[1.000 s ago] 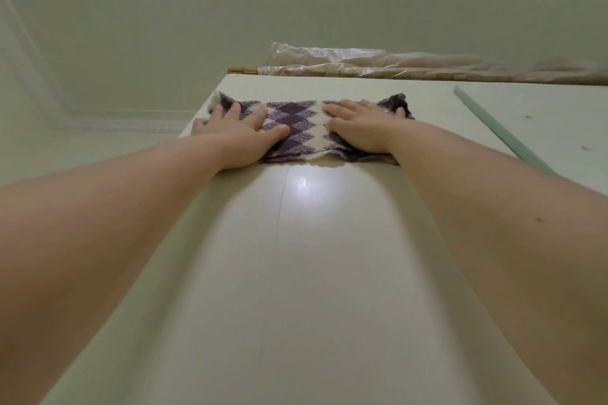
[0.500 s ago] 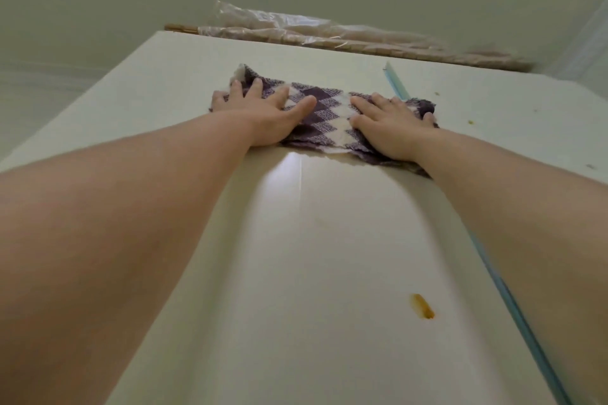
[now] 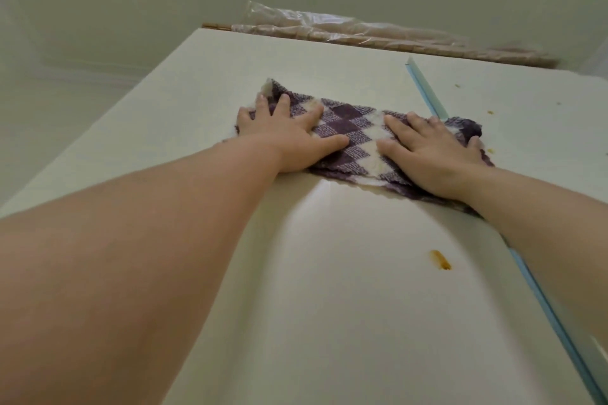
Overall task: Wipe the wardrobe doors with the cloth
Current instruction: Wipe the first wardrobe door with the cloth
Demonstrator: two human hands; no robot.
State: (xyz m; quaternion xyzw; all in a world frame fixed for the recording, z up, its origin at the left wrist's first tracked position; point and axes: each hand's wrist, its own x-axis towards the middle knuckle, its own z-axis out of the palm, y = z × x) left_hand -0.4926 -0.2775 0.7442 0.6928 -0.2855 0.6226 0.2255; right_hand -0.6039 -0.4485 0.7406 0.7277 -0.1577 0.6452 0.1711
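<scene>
A purple-and-white diamond-patterned cloth [image 3: 355, 135] lies spread flat against the pale cream wardrobe door [image 3: 329, 273], high up near its top edge. My left hand [image 3: 289, 138] presses the cloth's left part, palm flat and fingers spread. My right hand [image 3: 431, 154] presses its right part the same way. The cloth's right end crosses the light blue strip [image 3: 427, 95] between this door and the door to the right [image 3: 533, 115]. An orange smear [image 3: 441, 260] marks the door below the cloth.
A long roll wrapped in clear plastic [image 3: 362, 36] lies on top of the wardrobe. Small orange specks [image 3: 491, 150] dot the right-hand door. The ceiling and a cornice [image 3: 82, 76] fill the upper left.
Both hands have slid the cloth down from the door's top edge and to the right, so its right end now overlaps the blue strip. The orange smear has come into view.
</scene>
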